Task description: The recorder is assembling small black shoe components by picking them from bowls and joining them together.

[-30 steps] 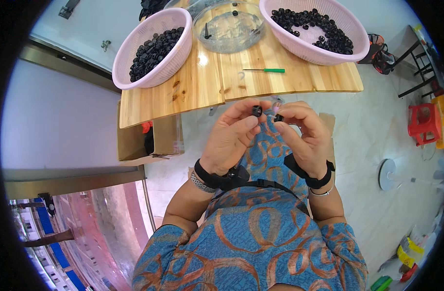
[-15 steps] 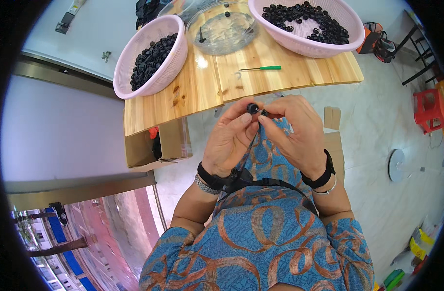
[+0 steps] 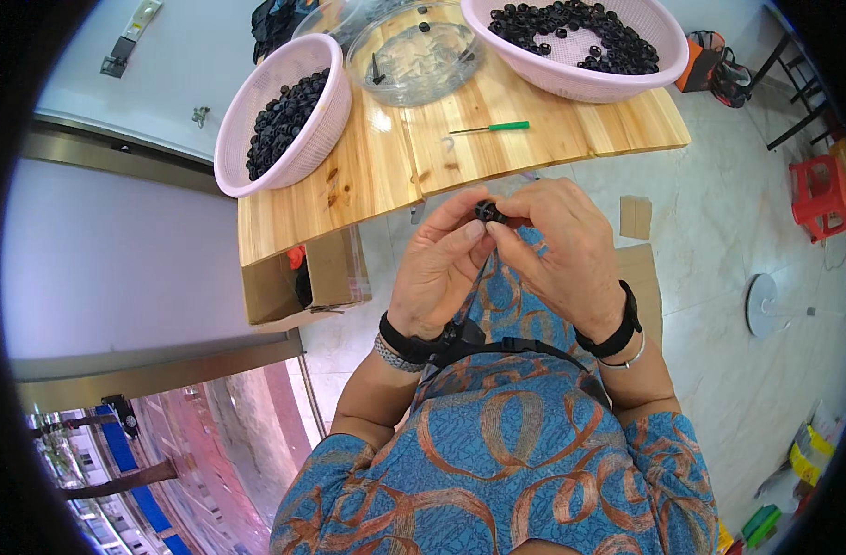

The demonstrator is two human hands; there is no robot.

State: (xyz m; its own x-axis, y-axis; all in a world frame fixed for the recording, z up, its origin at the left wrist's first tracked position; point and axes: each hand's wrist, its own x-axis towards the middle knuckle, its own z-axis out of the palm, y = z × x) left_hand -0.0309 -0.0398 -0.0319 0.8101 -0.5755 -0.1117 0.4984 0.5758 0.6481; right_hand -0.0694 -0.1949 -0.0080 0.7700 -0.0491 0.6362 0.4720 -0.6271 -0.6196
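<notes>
Between my fingertips, just off the table's front edge, is a small round black part (image 3: pixel 487 212). My left hand (image 3: pixel 446 259) pinches it from the left with thumb and forefinger. From the other side my right hand (image 3: pixel 560 250) grips it too, thumb and fingers closed at its right end. Whether it is one piece or two pressed together, I cannot tell, as the fingertips cover much of it. On the wooden table (image 3: pixel 367 190) beyond my hands lies a screwdriver (image 3: pixel 508 126) with a green handle and thin shaft.
A pink basket (image 3: pixel 335 111) of black parts stands at the table's left, another pink basket (image 3: pixel 571 86) at the right. Between them sits a clear round tray (image 3: pixel 413 92) with a few black pieces. An open cardboard box (image 3: pixel 335 277) is under the table's left side. A red stool (image 3: pixel 819 199) stands far right.
Two black pieces seen apart between my fingertips are now together as one dark cluster. My hands have drawn slightly closer. The whole view has shifted a little.
</notes>
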